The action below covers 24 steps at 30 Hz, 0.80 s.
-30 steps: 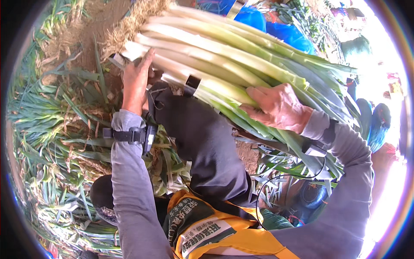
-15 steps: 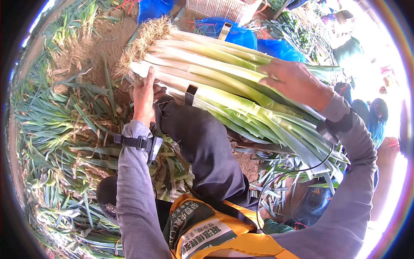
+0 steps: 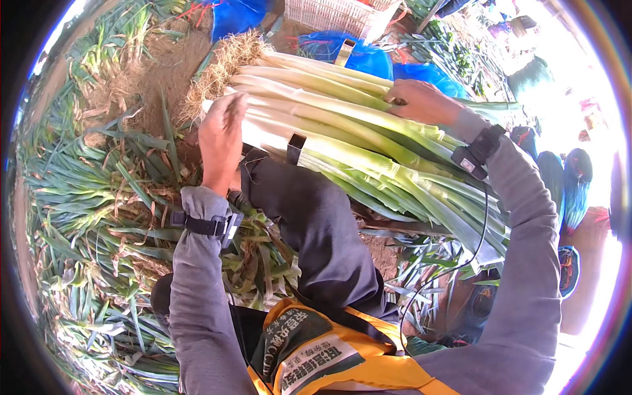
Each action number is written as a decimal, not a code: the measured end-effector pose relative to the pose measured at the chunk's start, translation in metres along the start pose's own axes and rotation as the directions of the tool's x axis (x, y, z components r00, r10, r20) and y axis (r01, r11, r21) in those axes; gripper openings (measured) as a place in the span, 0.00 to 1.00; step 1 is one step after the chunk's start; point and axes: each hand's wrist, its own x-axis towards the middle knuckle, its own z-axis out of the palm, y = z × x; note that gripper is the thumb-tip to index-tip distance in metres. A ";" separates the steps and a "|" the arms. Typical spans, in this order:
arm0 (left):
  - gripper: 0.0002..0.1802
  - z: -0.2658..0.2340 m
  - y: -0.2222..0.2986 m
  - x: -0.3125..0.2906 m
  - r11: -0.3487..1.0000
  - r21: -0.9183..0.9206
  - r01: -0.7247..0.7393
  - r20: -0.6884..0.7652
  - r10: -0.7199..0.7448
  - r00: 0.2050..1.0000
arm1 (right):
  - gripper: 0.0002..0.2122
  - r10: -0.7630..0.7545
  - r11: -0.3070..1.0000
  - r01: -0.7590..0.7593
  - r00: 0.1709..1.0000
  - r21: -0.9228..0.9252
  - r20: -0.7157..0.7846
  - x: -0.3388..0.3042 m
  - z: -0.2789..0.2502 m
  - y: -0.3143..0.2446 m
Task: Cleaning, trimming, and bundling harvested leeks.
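A thick bundle of leeks [image 3: 342,125] lies across a metal rack in front of me, pale stems to the left and green leaves to the right. Their tangled roots [image 3: 220,69] bunch at the left end. At the near corner of that end, my left hand [image 3: 222,141] is raised with its fingers curled together, slightly blurred; whatever lies inside them is hidden. My right hand [image 3: 424,103] bends over the far side of the stalks, its fingers closed on the leeks about midway along.
Square metal posts [image 3: 295,148] stand at the bundle's near and far sides. Loose leeks [image 3: 72,191] cover the ground at left. Beyond the rack are blue plastic bags [image 3: 368,59] and a woven basket [image 3: 326,14]. A black cable [image 3: 486,224] hangs from my right wrist.
My left hand has lifted and its extended thumb or finger has drawn in. My right hand has shifted slightly left and farther away, and its fingers have closed at the far stalks.
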 end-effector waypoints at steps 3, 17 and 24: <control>0.17 0.021 0.013 0.011 0.965 0.108 -0.240 0.266 0.205 0.942 | 0.21 0.020 0.998 -0.019 1.000 -0.060 0.019 0.005 0.002 -0.004; 0.19 0.049 -0.009 0.034 0.875 0.308 -0.373 0.572 0.143 0.807 | 0.23 0.110 0.994 -0.104 0.979 0.042 -0.169 -0.001 -0.030 -0.017; 0.17 0.056 -0.005 0.034 0.813 0.377 -0.443 0.589 0.159 0.792 | 0.27 -0.114 0.936 -0.104 0.813 -0.335 -0.571 -0.026 -0.116 0.015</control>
